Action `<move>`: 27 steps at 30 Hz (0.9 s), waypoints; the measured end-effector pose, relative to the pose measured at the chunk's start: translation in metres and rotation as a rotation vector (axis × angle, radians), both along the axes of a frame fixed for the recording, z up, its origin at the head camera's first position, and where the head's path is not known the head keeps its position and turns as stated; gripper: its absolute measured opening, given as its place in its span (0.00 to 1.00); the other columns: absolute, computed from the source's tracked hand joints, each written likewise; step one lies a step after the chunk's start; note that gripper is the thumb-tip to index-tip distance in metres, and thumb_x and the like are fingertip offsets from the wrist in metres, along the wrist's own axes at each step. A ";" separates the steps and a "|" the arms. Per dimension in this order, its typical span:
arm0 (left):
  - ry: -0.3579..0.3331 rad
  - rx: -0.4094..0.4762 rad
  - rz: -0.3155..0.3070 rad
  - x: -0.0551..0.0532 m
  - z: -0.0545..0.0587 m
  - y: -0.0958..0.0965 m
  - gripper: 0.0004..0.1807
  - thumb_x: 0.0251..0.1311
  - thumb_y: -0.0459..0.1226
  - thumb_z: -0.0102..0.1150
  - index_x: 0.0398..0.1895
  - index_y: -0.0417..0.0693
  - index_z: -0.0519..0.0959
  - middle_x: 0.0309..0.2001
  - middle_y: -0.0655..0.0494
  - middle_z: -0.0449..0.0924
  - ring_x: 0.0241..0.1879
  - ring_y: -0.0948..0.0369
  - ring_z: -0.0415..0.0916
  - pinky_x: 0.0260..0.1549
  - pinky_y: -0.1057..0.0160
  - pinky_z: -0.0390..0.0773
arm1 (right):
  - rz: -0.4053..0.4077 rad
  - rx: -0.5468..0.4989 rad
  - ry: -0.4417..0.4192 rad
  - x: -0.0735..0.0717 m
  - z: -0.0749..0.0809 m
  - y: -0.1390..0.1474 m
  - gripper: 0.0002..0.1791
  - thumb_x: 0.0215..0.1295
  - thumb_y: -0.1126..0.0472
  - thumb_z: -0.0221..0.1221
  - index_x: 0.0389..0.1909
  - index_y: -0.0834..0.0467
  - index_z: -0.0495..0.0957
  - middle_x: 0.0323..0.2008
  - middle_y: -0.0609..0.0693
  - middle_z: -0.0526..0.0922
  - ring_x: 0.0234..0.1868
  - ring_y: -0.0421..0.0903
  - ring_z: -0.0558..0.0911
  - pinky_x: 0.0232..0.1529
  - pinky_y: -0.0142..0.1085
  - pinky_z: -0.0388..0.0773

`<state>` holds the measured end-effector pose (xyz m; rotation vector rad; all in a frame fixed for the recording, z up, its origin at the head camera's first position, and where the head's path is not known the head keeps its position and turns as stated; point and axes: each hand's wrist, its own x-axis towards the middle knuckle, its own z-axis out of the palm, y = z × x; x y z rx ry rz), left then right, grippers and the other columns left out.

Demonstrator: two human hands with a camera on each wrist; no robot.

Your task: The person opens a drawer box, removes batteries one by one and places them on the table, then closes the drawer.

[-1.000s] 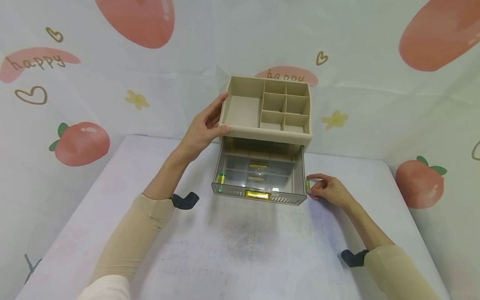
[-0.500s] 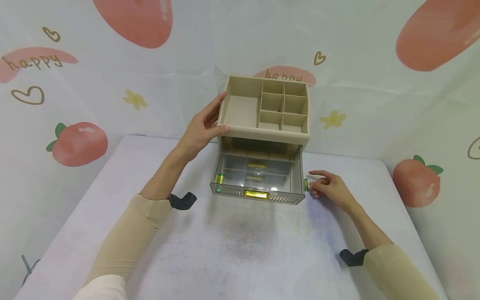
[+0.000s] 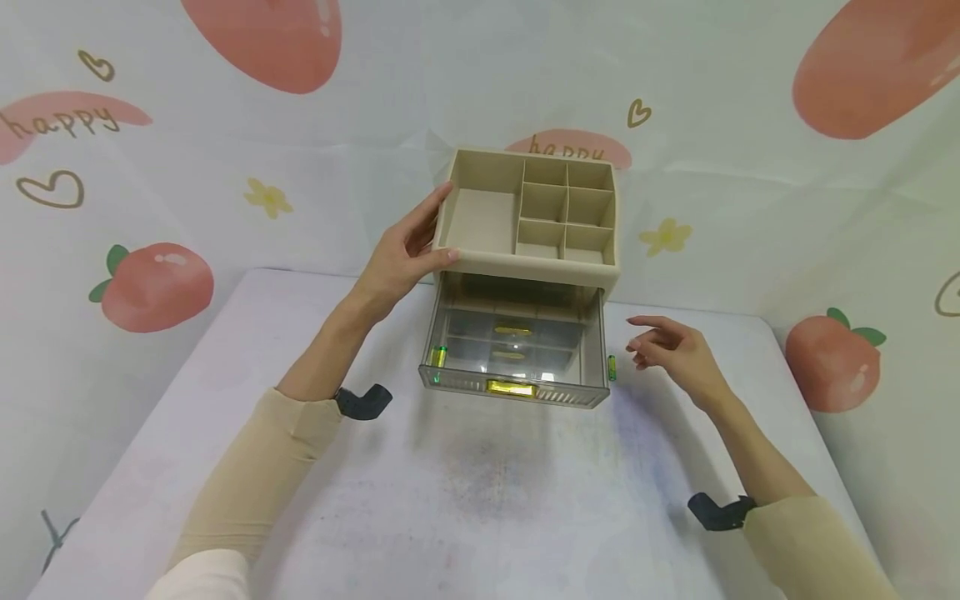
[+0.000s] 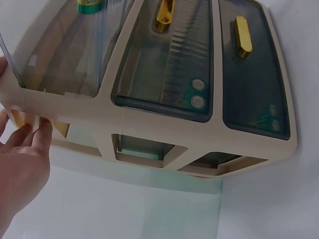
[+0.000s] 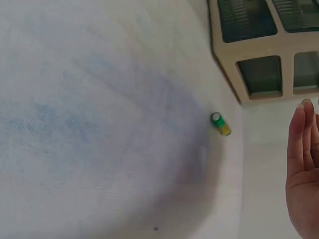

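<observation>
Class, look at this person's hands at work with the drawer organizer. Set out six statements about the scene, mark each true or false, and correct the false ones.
1. The left hand holds the side of the organizer. True.
2. The top drawer is fully shut. False: the top drawer is pulled out.
3. A green-and-yellow battery is in the drawer's left front corner. True.
4. The right hand grips a battery. False: the right hand holds nothing; a second battery is on the table, apart from it.
5. On top, one large compartment lies beside six small ones. True.
6. The drawer's handle is red. False: the handle is gold.
</observation>
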<state>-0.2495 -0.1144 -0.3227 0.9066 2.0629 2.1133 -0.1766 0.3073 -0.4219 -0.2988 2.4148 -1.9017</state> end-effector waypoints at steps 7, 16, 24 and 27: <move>0.017 0.000 0.016 -0.001 0.001 0.001 0.38 0.67 0.31 0.58 0.78 0.55 0.56 0.78 0.53 0.52 0.75 0.58 0.52 0.69 0.60 0.60 | -0.069 -0.156 0.056 0.006 0.029 -0.017 0.13 0.66 0.71 0.62 0.51 0.64 0.81 0.29 0.48 0.85 0.28 0.42 0.82 0.35 0.33 0.83; 0.000 0.020 0.015 0.000 0.000 0.000 0.39 0.67 0.29 0.58 0.79 0.53 0.55 0.78 0.54 0.51 0.76 0.58 0.51 0.69 0.59 0.60 | -0.033 -0.313 0.090 0.008 0.060 -0.033 0.11 0.66 0.75 0.59 0.48 0.68 0.81 0.28 0.50 0.84 0.28 0.42 0.81 0.35 0.32 0.82; -0.015 0.056 0.005 0.000 0.001 0.003 0.39 0.66 0.28 0.58 0.78 0.51 0.56 0.78 0.54 0.52 0.75 0.58 0.52 0.69 0.59 0.59 | 0.052 -0.532 0.111 0.022 0.087 -0.049 0.14 0.66 0.81 0.53 0.50 0.71 0.79 0.29 0.53 0.83 0.29 0.45 0.80 0.34 0.33 0.81; -0.030 0.065 0.008 0.000 0.002 0.004 0.39 0.65 0.27 0.58 0.78 0.51 0.57 0.78 0.53 0.53 0.75 0.57 0.53 0.69 0.58 0.61 | 0.060 -0.530 0.136 0.029 0.098 -0.058 0.14 0.65 0.83 0.52 0.49 0.74 0.78 0.29 0.55 0.84 0.28 0.47 0.81 0.34 0.34 0.81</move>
